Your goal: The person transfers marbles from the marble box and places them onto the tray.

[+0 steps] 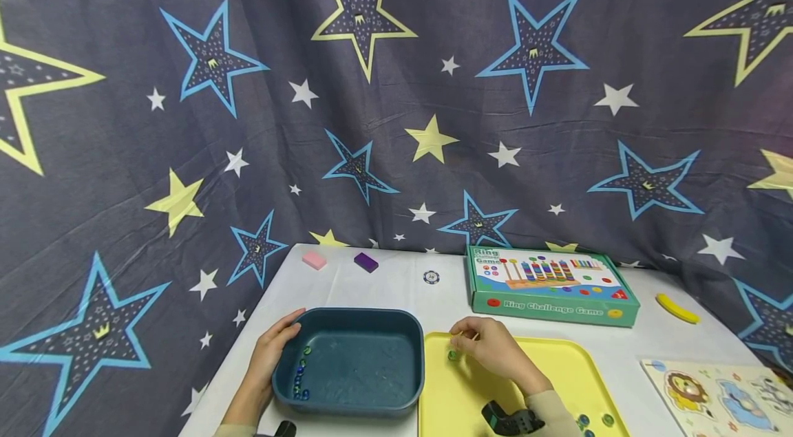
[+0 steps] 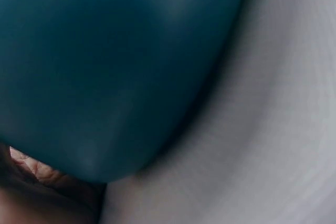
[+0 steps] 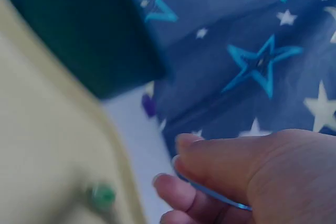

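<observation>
My left hand (image 1: 270,353) grips the left rim of a dark teal plastic basin (image 1: 365,408). In the left wrist view the basin's outer wall (image 2: 115,66) fills much of the picture. Several blue and green marbles (image 1: 300,382) lie in a row along the basin's left side. Over the far left part of a yellow tray (image 1: 495,392), my right hand (image 1: 492,349) has its fingers loosely curled. Nothing shows between them. Just below its fingertips is a green marble (image 1: 452,355), seen apart from the hand in the right wrist view (image 3: 102,195).
More marbles (image 1: 608,419) lie at the tray's near right. Behind stands a green game box (image 1: 554,310), with a yellow banana-shaped piece (image 1: 677,309) beside it. An animal puzzle board (image 1: 719,396) is at right. Pink (image 1: 314,260) and purple (image 1: 366,262) blocks and a poker chip (image 1: 431,277) sit far back.
</observation>
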Demonstrator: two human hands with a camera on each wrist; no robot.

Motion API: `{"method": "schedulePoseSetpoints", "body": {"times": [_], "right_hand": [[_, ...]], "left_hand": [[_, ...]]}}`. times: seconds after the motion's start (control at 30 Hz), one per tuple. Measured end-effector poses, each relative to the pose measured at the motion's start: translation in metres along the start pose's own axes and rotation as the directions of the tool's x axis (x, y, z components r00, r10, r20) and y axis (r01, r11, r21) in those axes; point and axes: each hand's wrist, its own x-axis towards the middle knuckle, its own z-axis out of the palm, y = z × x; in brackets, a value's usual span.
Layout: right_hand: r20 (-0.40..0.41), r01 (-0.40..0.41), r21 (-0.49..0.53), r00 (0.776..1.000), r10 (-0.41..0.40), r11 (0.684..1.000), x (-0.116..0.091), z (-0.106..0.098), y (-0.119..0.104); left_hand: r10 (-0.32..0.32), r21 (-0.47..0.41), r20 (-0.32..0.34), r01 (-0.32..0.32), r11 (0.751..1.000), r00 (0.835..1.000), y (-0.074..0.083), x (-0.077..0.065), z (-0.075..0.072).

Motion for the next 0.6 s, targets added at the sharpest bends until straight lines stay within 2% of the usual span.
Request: {"method": "schedulePoseSetpoints", "body": {"times": [0.13,0.27,0.5,0.6], "right_hand": [[0.005,0.009,0.132,1.000,-0.009,0.991,-0.002,0.001,-0.023],[0.044,0.039,0.252,0.998,-0.052,0.967,-0.003,0.013,-0.046],[0.073,0.110,0.274,0.988,-0.135,0.955,0.006,0.051,-0.079],[0.110,0.157,0.271,0.975,-0.192,0.950,0.013,0.069,-0.089]], "left_hand": [[0.009,0.001,-0.002,-0.009,1.000,1.000,-0.002,0.002,0.002],[0.008,-0.003,0.001,-0.008,1.000,1.000,-0.002,0.004,0.004],[-0.010,-0.011,-0.011,0.010,1.000,1.000,-0.003,0.002,0.002],[-0.017,-0.007,-0.017,0.017,1.000,1.000,-0.002,0.001,0.000]]}}
